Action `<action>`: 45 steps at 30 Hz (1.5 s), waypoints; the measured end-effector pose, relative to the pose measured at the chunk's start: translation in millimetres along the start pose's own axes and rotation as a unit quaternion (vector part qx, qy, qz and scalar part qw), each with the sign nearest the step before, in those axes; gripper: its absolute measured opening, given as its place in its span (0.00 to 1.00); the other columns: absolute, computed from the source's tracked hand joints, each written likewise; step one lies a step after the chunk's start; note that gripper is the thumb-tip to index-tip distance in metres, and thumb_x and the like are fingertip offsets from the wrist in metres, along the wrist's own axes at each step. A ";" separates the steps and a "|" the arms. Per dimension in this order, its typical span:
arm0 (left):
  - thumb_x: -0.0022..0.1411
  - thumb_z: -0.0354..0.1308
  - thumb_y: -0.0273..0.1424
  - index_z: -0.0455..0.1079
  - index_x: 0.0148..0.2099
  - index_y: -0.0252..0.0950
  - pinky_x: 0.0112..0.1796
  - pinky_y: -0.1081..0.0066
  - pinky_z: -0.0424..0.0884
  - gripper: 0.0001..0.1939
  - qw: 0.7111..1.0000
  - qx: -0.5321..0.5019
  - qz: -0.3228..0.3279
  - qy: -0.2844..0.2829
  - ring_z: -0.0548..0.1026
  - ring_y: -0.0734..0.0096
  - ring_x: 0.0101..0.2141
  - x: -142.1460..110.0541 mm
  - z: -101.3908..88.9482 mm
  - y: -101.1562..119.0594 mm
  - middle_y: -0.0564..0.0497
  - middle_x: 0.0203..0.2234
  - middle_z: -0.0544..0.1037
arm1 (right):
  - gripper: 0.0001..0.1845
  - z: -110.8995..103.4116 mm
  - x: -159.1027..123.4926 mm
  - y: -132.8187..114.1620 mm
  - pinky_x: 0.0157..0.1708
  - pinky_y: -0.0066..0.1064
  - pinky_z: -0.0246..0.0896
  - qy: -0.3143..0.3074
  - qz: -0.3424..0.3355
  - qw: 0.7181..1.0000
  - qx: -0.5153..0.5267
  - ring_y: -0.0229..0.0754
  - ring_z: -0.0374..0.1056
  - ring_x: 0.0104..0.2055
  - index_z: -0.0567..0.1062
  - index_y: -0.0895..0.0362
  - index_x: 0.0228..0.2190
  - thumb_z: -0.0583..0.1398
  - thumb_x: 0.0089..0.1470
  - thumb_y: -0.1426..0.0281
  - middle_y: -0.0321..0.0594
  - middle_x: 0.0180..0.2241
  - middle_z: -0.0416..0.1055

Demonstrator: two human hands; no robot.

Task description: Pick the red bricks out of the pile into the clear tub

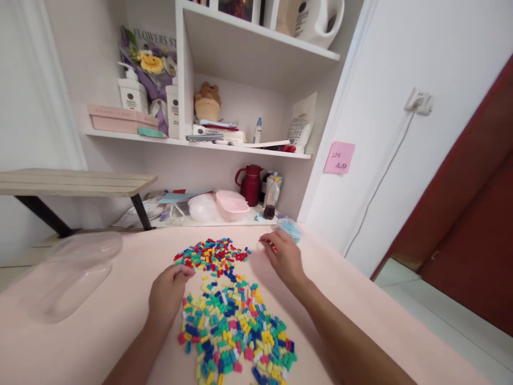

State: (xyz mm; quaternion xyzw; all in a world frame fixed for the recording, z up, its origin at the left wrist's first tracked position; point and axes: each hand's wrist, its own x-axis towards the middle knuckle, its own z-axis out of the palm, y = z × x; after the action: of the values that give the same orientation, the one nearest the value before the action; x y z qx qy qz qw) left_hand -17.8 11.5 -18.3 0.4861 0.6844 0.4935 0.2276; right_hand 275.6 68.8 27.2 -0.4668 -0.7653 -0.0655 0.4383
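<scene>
Small multicoloured building bricks lie in two heaps on the pink tabletop: a far heap [212, 254] and a larger near heap [240, 326]. My left hand [168, 291] rests at the left edge of the far heap, thumb and fingers pressed together; whatever is between them is hidden. Over to the right of that heap, my right hand [284, 256] pinches a small red brick [260, 240] at its fingertips. More red shows under its curled fingers, partly covered. Just behind the right hand sits a clear tub of light blue pieces [290, 229].
Clear plastic containers [76, 272] lie on the left of the pink tabletop [132, 326]. Along the back stand a pink bowl [232, 205], a red jug [250, 184] and a bottle of dark liquid [271, 198]. A wooden stand [76, 182] juts in at left, below loaded shelves.
</scene>
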 end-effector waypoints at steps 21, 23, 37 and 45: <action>0.47 0.47 0.32 0.74 0.27 0.41 0.39 0.65 0.69 0.13 1.000 -0.010 0.012 0.011 0.77 0.61 0.35 -2.1 0.8 0.4 0.51 0.30 0.82 | 0.16 48.5 -35.2 -25.7 0.45 0.37 0.63 -0.205 -0.033 0.969 0.135 0.46 0.67 0.46 0.77 0.51 0.46 0.54 0.61 0.73 0.44 0.45 0.71; 0.48 0.48 0.32 0.74 0.27 0.41 0.39 0.66 0.69 0.13 1.000 -0.013 0.012 0.011 0.77 0.61 0.35 -1.3 1.9 -1.3 0.51 0.30 0.82 | 0.15 50.8 -36.4 -25.6 0.44 0.37 0.62 -0.223 -0.043 0.966 0.123 0.45 0.67 0.44 0.78 0.51 0.42 0.53 0.61 0.74 0.41 0.41 0.73; 0.48 0.48 0.31 0.74 0.26 0.42 0.39 0.67 0.69 0.13 1.000 -0.011 0.009 0.014 0.77 0.62 0.35 -1.2 2.6 -1.6 0.52 0.29 0.81 | 0.27 48.1 -38.1 -37.9 0.47 0.40 0.55 -0.262 -0.142 0.954 0.045 0.47 0.63 0.50 0.66 0.46 0.59 0.54 0.60 0.77 0.45 0.52 0.67; 0.49 0.48 0.31 0.74 0.27 0.41 0.38 0.67 0.69 0.13 1.000 -0.008 0.003 0.013 0.77 0.62 0.35 -2.1 0.9 1.9 0.52 0.29 0.82 | 0.18 44.8 -33.5 -35.8 0.48 0.37 0.56 -0.264 -0.093 0.950 0.136 0.43 0.66 0.47 0.76 0.52 0.38 0.53 0.54 0.83 0.38 0.42 0.74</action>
State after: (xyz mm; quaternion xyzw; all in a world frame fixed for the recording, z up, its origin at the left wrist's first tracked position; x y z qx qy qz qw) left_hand -15.4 10.2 -17.4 0.4799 0.6817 0.5059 0.2216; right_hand 226.6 49.7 -13.4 -0.3304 -0.8953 0.1239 0.2719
